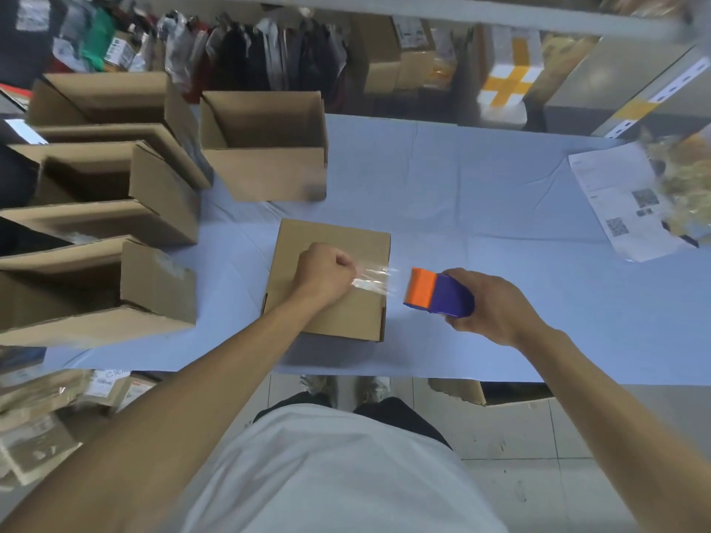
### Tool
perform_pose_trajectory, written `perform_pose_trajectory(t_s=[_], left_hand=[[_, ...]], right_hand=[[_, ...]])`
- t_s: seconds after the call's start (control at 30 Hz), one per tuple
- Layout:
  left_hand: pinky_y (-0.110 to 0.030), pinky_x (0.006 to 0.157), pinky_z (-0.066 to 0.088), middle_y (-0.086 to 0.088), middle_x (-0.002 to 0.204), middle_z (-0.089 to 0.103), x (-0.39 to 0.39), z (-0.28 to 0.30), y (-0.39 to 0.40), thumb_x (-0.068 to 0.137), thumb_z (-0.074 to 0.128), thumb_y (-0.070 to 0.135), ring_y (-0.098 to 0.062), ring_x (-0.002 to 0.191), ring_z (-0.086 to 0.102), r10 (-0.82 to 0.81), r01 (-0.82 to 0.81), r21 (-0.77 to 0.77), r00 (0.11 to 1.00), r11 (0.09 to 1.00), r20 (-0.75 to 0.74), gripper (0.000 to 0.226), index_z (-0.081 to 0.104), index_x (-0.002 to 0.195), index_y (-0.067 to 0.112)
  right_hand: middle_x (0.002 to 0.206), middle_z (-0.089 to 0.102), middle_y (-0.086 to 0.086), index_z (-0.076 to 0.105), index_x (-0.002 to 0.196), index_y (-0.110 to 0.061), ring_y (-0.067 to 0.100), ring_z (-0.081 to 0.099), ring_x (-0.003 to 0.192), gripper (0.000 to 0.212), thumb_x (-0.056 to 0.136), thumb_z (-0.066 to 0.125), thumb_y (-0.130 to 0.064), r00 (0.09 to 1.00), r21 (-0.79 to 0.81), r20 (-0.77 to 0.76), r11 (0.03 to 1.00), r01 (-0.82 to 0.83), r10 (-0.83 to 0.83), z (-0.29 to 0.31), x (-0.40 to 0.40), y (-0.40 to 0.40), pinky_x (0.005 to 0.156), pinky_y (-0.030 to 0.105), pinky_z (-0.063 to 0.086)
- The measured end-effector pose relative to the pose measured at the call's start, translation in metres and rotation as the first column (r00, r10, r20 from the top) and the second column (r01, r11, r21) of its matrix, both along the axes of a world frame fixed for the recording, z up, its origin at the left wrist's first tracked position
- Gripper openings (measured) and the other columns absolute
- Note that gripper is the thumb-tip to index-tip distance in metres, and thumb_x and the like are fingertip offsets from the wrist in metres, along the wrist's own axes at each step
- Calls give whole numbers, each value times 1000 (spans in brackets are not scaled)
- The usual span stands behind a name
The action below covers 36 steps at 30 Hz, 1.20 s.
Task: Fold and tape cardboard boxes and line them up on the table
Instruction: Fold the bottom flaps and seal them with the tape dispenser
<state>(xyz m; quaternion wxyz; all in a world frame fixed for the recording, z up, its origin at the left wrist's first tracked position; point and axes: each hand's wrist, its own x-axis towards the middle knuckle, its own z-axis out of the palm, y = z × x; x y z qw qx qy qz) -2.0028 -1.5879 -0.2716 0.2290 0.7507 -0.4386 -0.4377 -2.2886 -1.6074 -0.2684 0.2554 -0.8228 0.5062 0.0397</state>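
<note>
A closed brown cardboard box (334, 240) lies in the middle of the light blue table (481, 194). My left hand (321, 273) rests on its top, fingers pinched on the end of a strip of clear tape (371, 280). The strip stretches right to an orange and purple tape dispenser (436, 294), which my right hand (490, 305) grips just off the box's right edge. Several open boxes (100, 209) stand in a row along the left side, and one more open box (265, 144) stands behind the closed one.
Printed sheets with QR codes (623, 201) lie at the table's right end. Shelves with parcels and bagged clothes (269, 51) run behind the table. More packages (50, 409) are piled on the floor at the lower left.
</note>
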Motion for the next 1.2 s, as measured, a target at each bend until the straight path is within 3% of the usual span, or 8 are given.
perform_pose_trajectory(t_s=[0.3, 0.47, 0.6, 0.7, 0.83, 0.93, 1.03, 1.2], left_hand=[[-37, 68, 57, -5, 74, 72, -18, -10, 17, 84, 68, 19, -27, 78, 68, -114, 105, 49, 959, 993, 260, 19, 75, 68, 10], [-31, 60, 37, -5, 77, 60, -25, -8, 10, 82, 68, 49, -26, 71, 52, -294, 219, 197, 725, 956, 623, 35, 61, 76, 16], [-37, 73, 39, -5, 97, 54, -19, -4, 5, 91, 57, 22, -29, 94, 49, -570, 610, 29, 722, 792, 393, 3, 57, 92, 20], [-31, 80, 37, -4, 101, 46, -22, -7, 8, 95, 52, 13, -22, 97, 41, -746, 822, -60, 542, 566, 387, 25, 63, 114, 25], [-34, 78, 38, -6, 99, 43, -25, -13, 6, 92, 52, 11, -25, 97, 42, -726, 841, -32, 485, 540, 487, 24, 66, 110, 19], [-33, 73, 36, -1, 95, 41, -23, -18, 6, 93, 53, 13, -19, 91, 36, -723, 838, -44, 495, 544, 482, 21, 67, 109, 18], [-32, 67, 27, 3, 90, 36, -32, -19, 9, 90, 57, 25, -24, 91, 39, -699, 756, 17, 596, 654, 395, 5, 58, 91, 20], [-31, 75, 28, 4, 94, 36, -35, -24, 14, 90, 57, 17, -17, 92, 34, -672, 745, -17, 611, 667, 419, 20, 72, 93, 30]], right_hand=[[101, 63, -14, 47, 120, -38, 16, 61, 85, 62, 68, 81, -34, 997, 152, -70, 988, 24, -14, -28, -11, -2, 73, 34, 56], [97, 63, -12, 49, 118, -35, 15, 58, 79, 59, 67, 78, -33, 996, 142, -86, 990, -5, 17, -35, -4, -5, 62, 27, 45], [98, 64, -9, 49, 119, -33, 17, 59, 82, 58, 68, 78, -34, 992, 173, -122, 985, -23, 45, -38, 7, -7, 72, 35, 55], [94, 65, -7, 50, 113, -31, 18, 60, 79, 55, 66, 77, -34, 985, 194, -153, 980, -45, 76, -39, 19, -10, 70, 35, 55], [73, 56, -7, 52, 91, -28, 13, 52, 61, 38, 60, 70, -42, 934, 186, -333, 980, -71, 130, -30, 47, -17, 53, 25, 38], [76, 57, -3, 59, 94, -24, 19, 57, 66, 39, 64, 70, -45, 867, 187, -463, 976, -109, 185, -34, 46, -16, 56, 27, 42], [84, 61, -5, 53, 103, -27, 19, 59, 72, 53, 65, 72, -60, 924, 128, -373, 991, -32, 78, -37, 36, -14, 61, 29, 47], [91, 63, -1, 50, 113, -24, 22, 59, 74, 64, 74, 65, -72, 975, -20, -196, 994, 105, -107, -38, 29, -18, 59, 29, 43]])
